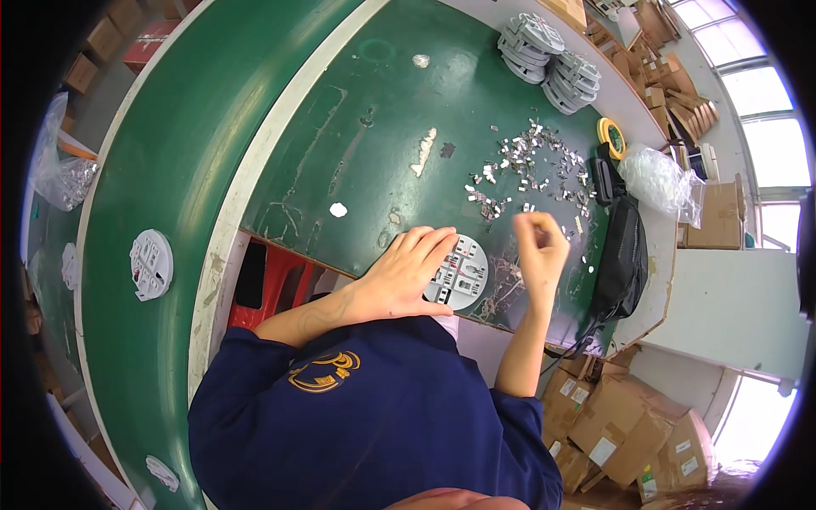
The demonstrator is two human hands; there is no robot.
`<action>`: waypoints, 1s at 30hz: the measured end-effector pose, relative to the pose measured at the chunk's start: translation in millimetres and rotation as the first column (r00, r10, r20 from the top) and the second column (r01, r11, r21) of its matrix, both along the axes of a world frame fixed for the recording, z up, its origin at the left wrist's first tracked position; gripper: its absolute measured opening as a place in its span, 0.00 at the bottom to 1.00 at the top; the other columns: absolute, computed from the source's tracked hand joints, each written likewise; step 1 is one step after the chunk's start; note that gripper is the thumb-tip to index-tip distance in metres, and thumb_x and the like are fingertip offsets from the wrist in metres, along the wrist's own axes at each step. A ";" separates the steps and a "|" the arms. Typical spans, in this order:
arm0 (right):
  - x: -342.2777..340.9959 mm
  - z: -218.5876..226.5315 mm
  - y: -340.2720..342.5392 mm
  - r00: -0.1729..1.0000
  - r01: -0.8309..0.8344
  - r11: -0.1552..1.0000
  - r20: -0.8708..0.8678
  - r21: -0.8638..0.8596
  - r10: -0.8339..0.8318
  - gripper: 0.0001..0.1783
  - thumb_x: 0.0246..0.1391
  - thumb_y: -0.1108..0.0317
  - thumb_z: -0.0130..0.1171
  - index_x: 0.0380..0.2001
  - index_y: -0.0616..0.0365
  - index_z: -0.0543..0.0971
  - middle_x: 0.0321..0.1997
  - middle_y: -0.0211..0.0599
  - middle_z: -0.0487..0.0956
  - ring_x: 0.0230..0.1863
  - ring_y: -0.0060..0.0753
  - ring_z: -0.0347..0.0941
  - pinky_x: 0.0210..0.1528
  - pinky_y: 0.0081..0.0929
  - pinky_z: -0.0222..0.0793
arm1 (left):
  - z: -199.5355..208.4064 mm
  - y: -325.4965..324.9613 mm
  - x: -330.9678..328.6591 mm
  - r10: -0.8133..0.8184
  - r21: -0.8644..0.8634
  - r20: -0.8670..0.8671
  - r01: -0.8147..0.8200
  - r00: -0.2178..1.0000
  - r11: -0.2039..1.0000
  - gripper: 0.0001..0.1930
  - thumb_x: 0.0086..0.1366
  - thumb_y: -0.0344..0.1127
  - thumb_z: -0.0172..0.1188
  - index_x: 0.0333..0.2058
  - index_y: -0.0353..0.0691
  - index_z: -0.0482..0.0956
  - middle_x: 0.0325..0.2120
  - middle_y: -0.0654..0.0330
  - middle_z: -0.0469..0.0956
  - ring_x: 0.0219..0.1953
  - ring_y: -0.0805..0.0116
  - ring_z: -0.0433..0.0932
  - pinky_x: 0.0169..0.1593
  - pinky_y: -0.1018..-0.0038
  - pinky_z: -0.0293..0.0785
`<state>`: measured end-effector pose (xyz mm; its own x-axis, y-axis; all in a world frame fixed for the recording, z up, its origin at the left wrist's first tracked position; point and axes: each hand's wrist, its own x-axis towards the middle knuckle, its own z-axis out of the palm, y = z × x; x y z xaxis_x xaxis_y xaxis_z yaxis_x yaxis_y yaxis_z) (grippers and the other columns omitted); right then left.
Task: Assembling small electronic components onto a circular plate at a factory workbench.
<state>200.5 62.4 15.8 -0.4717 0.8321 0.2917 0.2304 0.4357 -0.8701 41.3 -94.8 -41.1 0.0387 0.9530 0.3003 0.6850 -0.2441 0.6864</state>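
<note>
At the table's near edge lies a round light-grey plastic disc (467, 274) with raised sections and small dark and white parts set in it. My left hand (406, 270) grips its left side, the fingers along the upper edge and the thumb by the lower edge, covering that part. Off the disc's right side, above the table, is my right hand (542, 248), its fingers drawn together in a pinch. Whatever they may hold is hidden. Beyond it, small white and dark pieces (531, 157) are scattered over the green tabletop (387, 127).
Stacked grey discs (531, 51) stand at the far right. A yellow tape roll (610, 136), a black bag (625, 263) and clear plastic wrap (659, 183) line the right side. Left, a green conveyor belt (127, 357) carries a grey disc (151, 265). A red stool (276, 285) stands below the table.
</note>
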 end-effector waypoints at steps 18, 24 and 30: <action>9.1 -5.9 -38.4 0.919 -0.233 0.971 0.341 0.058 0.200 0.10 0.50 0.80 0.63 0.38 0.59 0.81 0.34 0.32 0.79 0.23 0.21 0.72 0.23 0.18 0.64 | -3.7 11.6 3.1 0.101 0.132 0.254 -0.138 0.962 0.982 0.12 0.56 0.34 0.68 0.39 0.40 0.82 0.48 0.59 0.73 0.48 0.56 0.67 0.51 0.66 0.70; 16.1 -15.4 -55.3 0.973 -0.163 0.984 0.178 0.071 0.149 0.07 0.47 0.79 0.68 0.32 0.60 0.84 0.33 0.32 0.84 0.18 0.10 0.65 0.19 0.13 0.56 | -4.4 14.8 6.4 0.134 0.191 0.271 -0.189 0.953 0.963 0.05 0.57 0.30 0.67 0.33 0.39 0.82 0.45 0.60 0.73 0.44 0.60 0.67 0.45 0.69 0.72; 14.1 -22.8 -60.3 0.992 -0.085 0.992 0.103 0.095 0.075 0.07 0.45 0.81 0.70 0.30 0.63 0.85 0.33 0.35 0.86 0.15 0.06 0.56 0.18 0.12 0.48 | -2.4 14.3 5.5 0.134 0.193 0.271 -0.190 0.953 0.963 0.06 0.56 0.29 0.67 0.34 0.39 0.82 0.44 0.60 0.73 0.44 0.60 0.68 0.45 0.69 0.72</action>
<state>214.7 2.1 -6.9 -0.5660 0.7600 0.3193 0.2740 0.5387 -0.7967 46.8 -80.4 -43.4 -0.2150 0.8517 0.4779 0.5378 -0.3053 0.7859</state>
